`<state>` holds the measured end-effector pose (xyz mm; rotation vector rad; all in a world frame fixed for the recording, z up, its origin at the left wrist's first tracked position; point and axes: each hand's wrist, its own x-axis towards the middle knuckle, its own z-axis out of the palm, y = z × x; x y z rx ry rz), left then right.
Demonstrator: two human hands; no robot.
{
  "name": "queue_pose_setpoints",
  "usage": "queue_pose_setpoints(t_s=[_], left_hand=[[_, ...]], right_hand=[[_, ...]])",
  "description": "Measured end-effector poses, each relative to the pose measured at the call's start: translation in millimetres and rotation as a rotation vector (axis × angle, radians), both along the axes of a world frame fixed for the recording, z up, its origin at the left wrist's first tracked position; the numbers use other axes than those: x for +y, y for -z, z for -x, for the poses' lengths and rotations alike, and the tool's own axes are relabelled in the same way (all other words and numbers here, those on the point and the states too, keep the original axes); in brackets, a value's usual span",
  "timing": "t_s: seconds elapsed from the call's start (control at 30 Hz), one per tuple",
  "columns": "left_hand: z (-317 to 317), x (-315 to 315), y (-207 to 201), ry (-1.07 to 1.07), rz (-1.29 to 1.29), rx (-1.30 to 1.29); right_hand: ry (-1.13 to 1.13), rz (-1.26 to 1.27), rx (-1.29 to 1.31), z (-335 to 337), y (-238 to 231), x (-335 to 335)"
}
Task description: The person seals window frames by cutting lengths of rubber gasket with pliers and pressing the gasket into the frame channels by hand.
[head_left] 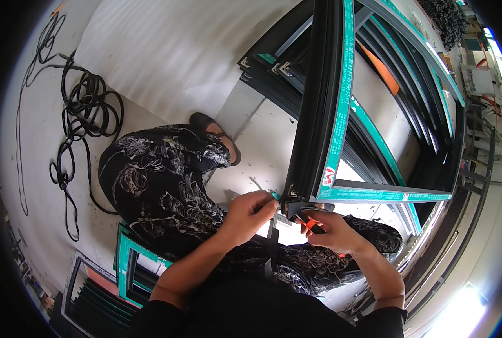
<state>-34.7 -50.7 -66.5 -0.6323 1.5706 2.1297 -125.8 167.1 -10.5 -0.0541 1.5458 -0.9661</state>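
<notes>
A large black window frame (309,112) with green printed protective film (341,101) along its face stands in front of me, its near corner between my hands. My left hand (250,215) is closed in a pinch just left of that corner, by a small green piece of film (275,195). What lies between its fingertips is too small to make out. On the corner's right side, my right hand (334,232) is wrapped round a small hand tool with red-and-black handles (313,225). The tool's tip is close to the corner, and its exact kind is hidden by the fingers.
More black frames (411,96) are stacked behind the near one. A tangled black cable (90,107) lies on the floor at the left. Green-filmed frames (128,267) stand at the lower left. My legs in patterned trousers (161,180) are bent below the frame. Pale sheeting (166,50) covers the floor ahead.
</notes>
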Motion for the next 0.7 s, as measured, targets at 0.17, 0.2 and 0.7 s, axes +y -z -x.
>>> queue_pose_setpoints(t_s=[0.17,0.2,0.7], left_hand=[[2,1,-5,-0.002,0.023,0.039],[2,0,-5,-0.004,0.024,0.037],[3,-2,-3,0.093,0.200,0.175]], right_hand=[[-0.036,0.016,0.033,-2,8,1],[-0.047,0.028,0.067,-2,10,2],[-0.039,-0.035,0.069,-2,8,0]])
